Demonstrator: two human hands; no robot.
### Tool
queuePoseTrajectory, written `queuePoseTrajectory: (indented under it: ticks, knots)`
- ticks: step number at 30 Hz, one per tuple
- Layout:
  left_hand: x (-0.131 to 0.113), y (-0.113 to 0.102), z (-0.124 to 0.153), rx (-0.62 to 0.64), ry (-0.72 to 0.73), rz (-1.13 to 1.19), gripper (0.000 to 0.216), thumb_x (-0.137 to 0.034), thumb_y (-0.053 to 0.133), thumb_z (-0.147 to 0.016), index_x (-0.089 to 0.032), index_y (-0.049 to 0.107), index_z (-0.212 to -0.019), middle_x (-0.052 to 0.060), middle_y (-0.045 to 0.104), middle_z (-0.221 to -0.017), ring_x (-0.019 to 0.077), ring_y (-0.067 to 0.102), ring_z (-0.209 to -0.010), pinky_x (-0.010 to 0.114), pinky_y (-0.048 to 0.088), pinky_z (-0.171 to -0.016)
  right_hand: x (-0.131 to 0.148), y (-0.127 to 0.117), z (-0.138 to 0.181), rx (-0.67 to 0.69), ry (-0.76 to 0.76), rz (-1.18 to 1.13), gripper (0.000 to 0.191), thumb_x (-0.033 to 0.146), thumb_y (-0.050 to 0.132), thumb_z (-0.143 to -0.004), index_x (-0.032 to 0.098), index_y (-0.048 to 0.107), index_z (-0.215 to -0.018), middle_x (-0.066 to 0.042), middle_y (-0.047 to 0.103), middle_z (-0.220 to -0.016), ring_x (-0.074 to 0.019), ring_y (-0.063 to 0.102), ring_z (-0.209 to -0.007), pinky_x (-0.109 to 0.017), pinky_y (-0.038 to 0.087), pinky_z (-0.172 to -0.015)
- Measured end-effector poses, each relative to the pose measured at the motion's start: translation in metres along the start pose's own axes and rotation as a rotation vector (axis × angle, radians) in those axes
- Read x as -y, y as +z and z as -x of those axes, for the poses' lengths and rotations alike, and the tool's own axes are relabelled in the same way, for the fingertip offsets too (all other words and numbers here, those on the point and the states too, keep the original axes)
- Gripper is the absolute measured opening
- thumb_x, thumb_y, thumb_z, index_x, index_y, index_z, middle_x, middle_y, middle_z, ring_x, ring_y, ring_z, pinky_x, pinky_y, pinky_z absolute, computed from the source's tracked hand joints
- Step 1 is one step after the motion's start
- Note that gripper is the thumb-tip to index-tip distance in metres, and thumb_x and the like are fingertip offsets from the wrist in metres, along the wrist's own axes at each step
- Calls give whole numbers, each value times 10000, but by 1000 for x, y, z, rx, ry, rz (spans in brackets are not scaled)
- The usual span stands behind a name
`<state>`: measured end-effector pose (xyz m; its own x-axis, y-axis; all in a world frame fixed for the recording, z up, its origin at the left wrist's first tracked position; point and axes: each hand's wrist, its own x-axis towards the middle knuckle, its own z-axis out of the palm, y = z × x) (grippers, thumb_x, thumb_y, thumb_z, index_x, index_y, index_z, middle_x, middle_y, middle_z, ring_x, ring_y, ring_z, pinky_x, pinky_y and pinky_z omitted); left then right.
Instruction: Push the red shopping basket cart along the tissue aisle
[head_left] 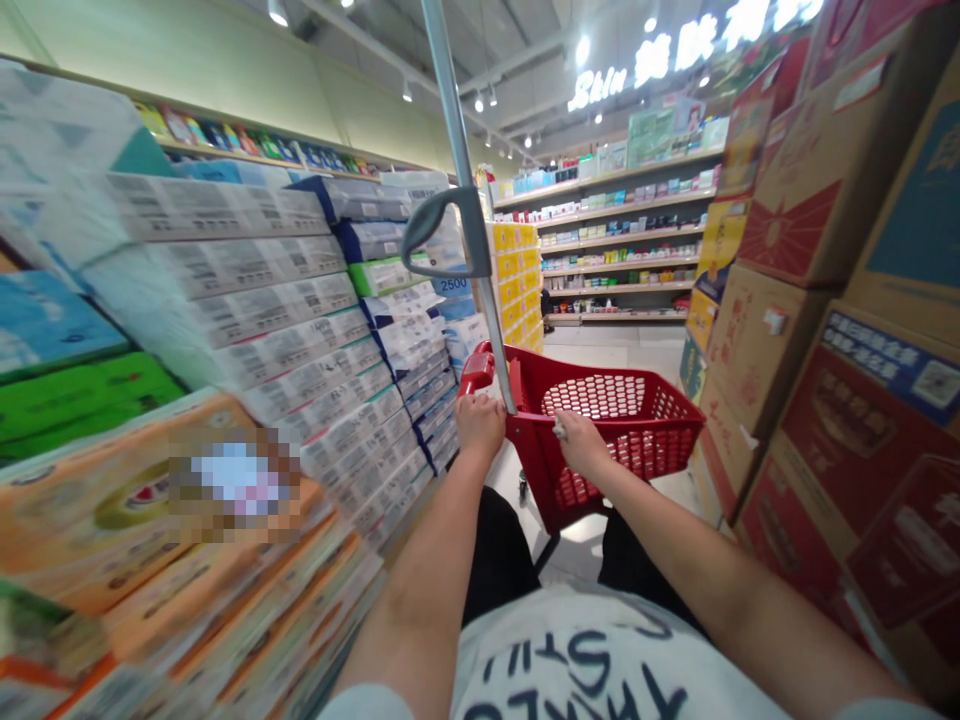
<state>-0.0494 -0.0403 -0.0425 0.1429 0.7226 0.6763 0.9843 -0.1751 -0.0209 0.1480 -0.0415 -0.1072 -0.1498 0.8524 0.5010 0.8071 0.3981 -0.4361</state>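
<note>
The red perforated plastic shopping cart (534, 470) stood in the aisle, between stacked pale packs (277, 270) at left and brown cardboard boxes (772, 330) at right. It looked stiff and probably light, best held by its red plastic handle (477, 368). The left hand (481, 427) had its fingers curled round the handle's near end; the right hand (585, 446) had its fingers bent together at the basket's rim, apparently pinching a small whitish item (559, 430).

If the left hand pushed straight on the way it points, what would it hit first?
Probably the far part of the red cart handle; the left hand seems to grip its near end, though depth is unclear.
</note>
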Motion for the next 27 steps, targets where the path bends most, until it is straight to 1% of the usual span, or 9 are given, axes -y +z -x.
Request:
queuePoseTrajectory:
  ticks: [2, 4, 9, 11, 13, 16, 19, 23, 27]
  knots:
    - [-1, 0, -1, 4, -10, -10, 372, -294, 386, -926, -179, 688, -742, 100, 663, -865, 261, 505, -911, 420, 307, -896, -2, -2, 1, -7, 84, 25, 461, 76, 437, -771, 141, 543, -1215, -109, 600, -1190, -205, 506, -1115, -345, 348, -994]
    - [-3, 1, -2, 18, -29, -8, 359, -282, 395, -918, -176, 687, -738, 108, 659, -855, 262, 509, -910, 425, 307, -893, 6, -2, 0, 5, 108, 32, 426, 88, 439, -783, 144, 558, -1188, -121, 606, -1167, -211, 512, -1104, -346, 359, -975]
    - [-5, 0, 0, 12, -13, 52, 342, -291, 400, -920, -183, 691, -775, 109, 659, -888, 268, 497, -952, 434, 288, -928, 31, 3, -4, 1, -30, 4, 502, 101, 439, -790, 167, 486, -1285, -114, 541, -1280, -205, 450, -1199, -346, 333, -1012]
    - [-3, -1, 0, 19, -13, 73, 350, -297, 395, -923, -185, 692, -774, 107, 659, -890, 269, 496, -952, 434, 290, -924, 25, 1, -1, 14, -79, 17, 514, 97, 433, -793, 176, 473, -1299, -102, 543, -1280, -198, 454, -1192, -341, 332, -1012]
    - [1, -1, 1, 20, -17, 66, 362, -304, 389, -926, -186, 693, -768, 105, 658, -886, 268, 499, -941, 432, 296, -913, 9, -5, 4, 33, -90, 53, 513, 91, 438, -790, 174, 477, -1294, -96, 558, -1260, -199, 469, -1165, -330, 337, -998]
    - [9, -1, 2, -6, -28, 25, 364, -307, 394, -923, -182, 697, -763, 104, 656, -879, 268, 500, -934, 427, 304, -902, -16, -14, 11, 47, -19, 114, 464, 76, 450, -776, 170, 531, -1223, -93, 594, -1186, -204, 502, -1096, -314, 348, -958]
    - [16, 0, 4, -35, -40, 16, 359, -302, 404, -915, -177, 697, -751, 103, 654, -861, 272, 498, -930, 429, 306, -901, -24, -17, 11, 65, 41, 120, 388, 73, 449, -775, 171, 579, -1126, -85, 620, -1112, -191, 525, -1024, -289, 363, -899]
    - [20, 0, 7, -57, -52, 26, 365, -298, 405, -913, -175, 698, -733, 105, 649, -830, 272, 496, -910, 436, 307, -900, -1, -9, 1, 71, 89, 104, 282, 113, 442, -792, 173, 615, -1006, -81, 641, -1015, -187, 539, -958, -278, 370, -839]
    - [21, -3, 8, -49, -70, 39, 365, -284, 407, -911, -173, 705, -732, 116, 646, -828, 276, 499, -921, 441, 303, -902, 23, 2, -8, 73, 29, 69, 304, 116, 463, -766, 183, 607, -1025, -72, 639, -1026, -190, 532, -956, -283, 363, -830]
